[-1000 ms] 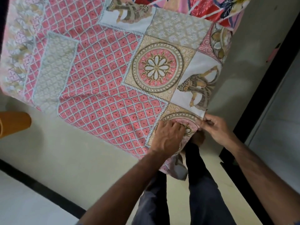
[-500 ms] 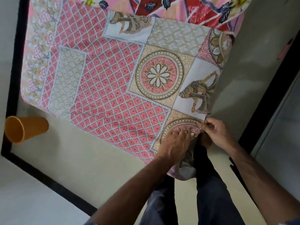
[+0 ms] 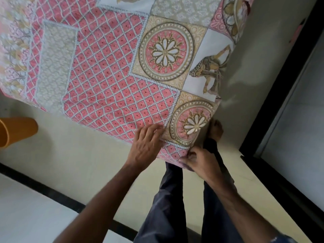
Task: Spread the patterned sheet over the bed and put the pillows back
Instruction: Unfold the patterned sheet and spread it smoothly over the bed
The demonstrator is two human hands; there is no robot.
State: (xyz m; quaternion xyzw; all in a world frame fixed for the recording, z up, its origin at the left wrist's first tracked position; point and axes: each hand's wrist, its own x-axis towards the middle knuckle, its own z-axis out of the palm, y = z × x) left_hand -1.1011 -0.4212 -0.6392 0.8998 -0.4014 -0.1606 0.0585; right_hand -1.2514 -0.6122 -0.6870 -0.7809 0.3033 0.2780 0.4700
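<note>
The patterned sheet (image 3: 105,74), pink lattice with beige medallion squares, covers the bed and hangs over its near corner. My left hand (image 3: 145,146) lies flat on the sheet just left of the corner medallion, fingers straight and pressing the cloth. At the corner's lower edge my right hand (image 3: 198,162) pinches the hanging hem, fingers curled round the fabric. No pillows are in view.
An orange plastic cup (image 3: 15,132) lies on its side on the pale floor at the left. My legs in dark trousers and a bare foot (image 3: 216,128) stand right against the bed corner. A black door frame (image 3: 280,88) runs along the right.
The sheet's corner has been pulled down over the bed corner. My right hand dropped from the corner's top to the hem below; my left hand flattened and slid left. The view moved closer.
</note>
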